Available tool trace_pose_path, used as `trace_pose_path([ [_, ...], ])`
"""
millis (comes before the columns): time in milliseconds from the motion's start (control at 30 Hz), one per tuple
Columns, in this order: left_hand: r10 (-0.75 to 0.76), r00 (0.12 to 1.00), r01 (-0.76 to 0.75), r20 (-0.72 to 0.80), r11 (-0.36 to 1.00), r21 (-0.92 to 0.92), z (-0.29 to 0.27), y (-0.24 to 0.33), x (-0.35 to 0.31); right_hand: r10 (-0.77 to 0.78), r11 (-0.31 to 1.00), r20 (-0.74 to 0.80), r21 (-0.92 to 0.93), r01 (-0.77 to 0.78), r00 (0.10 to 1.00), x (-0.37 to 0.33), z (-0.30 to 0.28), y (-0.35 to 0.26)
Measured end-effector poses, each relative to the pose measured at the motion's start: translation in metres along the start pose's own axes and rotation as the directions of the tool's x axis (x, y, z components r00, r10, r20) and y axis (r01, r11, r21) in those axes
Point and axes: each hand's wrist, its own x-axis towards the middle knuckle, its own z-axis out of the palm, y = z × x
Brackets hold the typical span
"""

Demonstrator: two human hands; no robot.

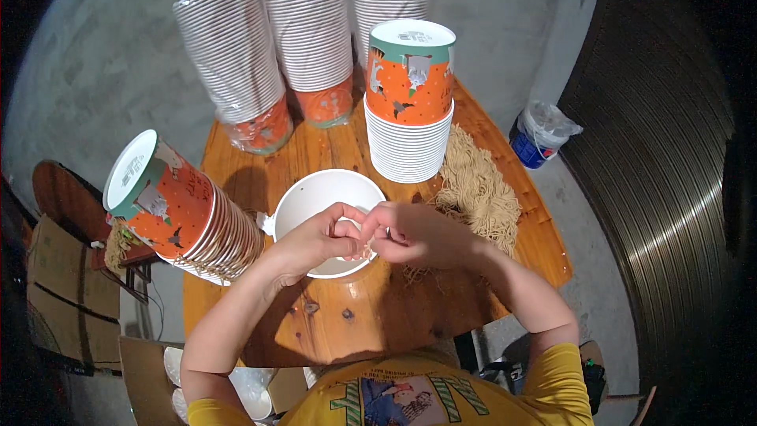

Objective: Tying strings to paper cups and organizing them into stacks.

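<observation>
My left hand and my right hand meet above a round white paper bucket with its mouth upward. The fingers of both hands are pinched together, almost touching each other. Whatever they hold is too small and too hidden by the fingers to name. A small white piece shows at the bucket's left rim. Close to my right forearm lies a heap of tan cords, with loose strands reaching under my arm. Left of my left forearm leans a stack of upturned orange buckets, with tan cords between the rims.
A stack of upturned buckets stands behind the open one. Tall plastic-wrapped bucket stacks line the wooden table's far side. A lidded pail sits on the floor at right, by a ribbed metal shutter. Cardboard boxes stand at left.
</observation>
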Motion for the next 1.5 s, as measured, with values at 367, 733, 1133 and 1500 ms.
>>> trace_pose_path([
  [367,0.034,0.999,-0.034,0.002,0.999,0.018,0.002,0.002,-0.003,-0.286,0.915,-0.396,-0.382,0.127,0.872,-0.017,0.045,0.016],
  [733,0.075,0.997,-0.075,0.009,0.996,0.050,0.005,0.003,-0.005,-0.051,0.993,-0.454,-0.114,-0.001,0.889,-0.031,0.057,0.013],
  [1133,0.174,0.984,-0.171,-0.021,0.979,0.112,0.008,-0.002,-0.009,-0.206,0.883,-0.533,-0.463,-0.079,0.821,-0.025,0.066,0.006],
  [1500,0.175,0.984,-0.171,-0.030,0.980,0.105,0.008,-0.002,-0.006,-0.122,0.971,-0.559,-0.239,-0.019,0.820,-0.030,0.075,0.013],
])
